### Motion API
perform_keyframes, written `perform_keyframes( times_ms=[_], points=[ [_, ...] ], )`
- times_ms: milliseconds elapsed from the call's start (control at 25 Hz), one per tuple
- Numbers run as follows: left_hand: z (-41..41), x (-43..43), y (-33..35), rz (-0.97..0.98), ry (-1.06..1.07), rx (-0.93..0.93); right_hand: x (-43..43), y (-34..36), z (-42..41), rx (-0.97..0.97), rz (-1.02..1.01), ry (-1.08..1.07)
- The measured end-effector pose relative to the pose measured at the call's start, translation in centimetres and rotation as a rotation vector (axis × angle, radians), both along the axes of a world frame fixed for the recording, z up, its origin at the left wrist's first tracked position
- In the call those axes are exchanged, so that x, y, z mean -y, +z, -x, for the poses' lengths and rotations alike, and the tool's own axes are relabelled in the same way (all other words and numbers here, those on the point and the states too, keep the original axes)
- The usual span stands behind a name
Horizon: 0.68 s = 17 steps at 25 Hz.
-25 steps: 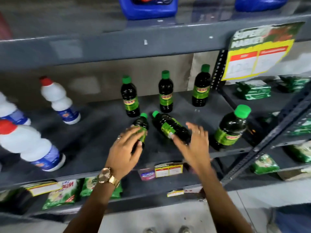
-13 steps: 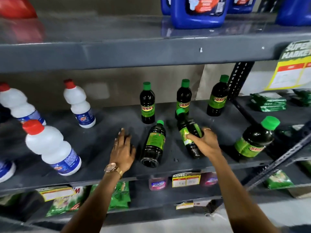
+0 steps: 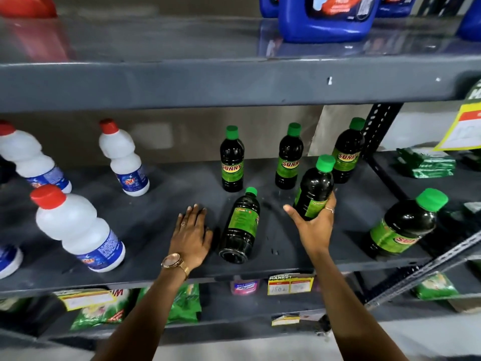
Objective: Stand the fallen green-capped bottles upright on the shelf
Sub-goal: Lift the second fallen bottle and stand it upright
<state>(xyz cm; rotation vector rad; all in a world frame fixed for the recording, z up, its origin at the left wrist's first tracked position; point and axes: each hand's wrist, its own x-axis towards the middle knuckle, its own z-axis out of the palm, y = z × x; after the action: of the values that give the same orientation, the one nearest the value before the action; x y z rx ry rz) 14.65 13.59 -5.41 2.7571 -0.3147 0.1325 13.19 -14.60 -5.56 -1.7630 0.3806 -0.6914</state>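
Bottles are your job on this dark grey metal shelf (image 3: 161, 227), and one is already in your grasp: your right hand (image 3: 313, 225) is wrapped around the lower body of a dark plastic bottle with a green screw cap and green label (image 3: 315, 188), held off the shelf and tilted, cap up and leaning right. Your left hand (image 3: 191, 237) lies flat and released on the shelf, fingers spread, just beside the other fallen green-capped bottle (image 3: 240, 226), which lies on its side with its cap pointing to the back and its base towards you. Behind it three matching bottles stand upright in a row (image 3: 231, 160). These look full of dark liquid, so expect some weight and a smooth, rigid, rounded wall that rolls easily. Grip around the labelled middle, where the body is widest, and set the base down flat before letting go.
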Motion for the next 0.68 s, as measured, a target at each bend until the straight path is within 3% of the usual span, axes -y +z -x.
perform_keyframes(
  times_ms=[320, 520, 680],
  points=[
    [-0.1, -0.1, -0.4, -0.002, 0.001, -0.006, -1.9, 0.8, -0.9, -0.088, 0.094, -0.178],
    [0.0, -0.2, -0.5, 0.004, 0.0, 0.004, -1.6, -0.8, 0.0, -0.094, 0.073, -0.113],
    [-0.1, -0.2, -0.7, 0.019, 0.0, 0.022, -1.8, 0.2, -0.7, -0.144, 0.118, -0.209]
  ],
)
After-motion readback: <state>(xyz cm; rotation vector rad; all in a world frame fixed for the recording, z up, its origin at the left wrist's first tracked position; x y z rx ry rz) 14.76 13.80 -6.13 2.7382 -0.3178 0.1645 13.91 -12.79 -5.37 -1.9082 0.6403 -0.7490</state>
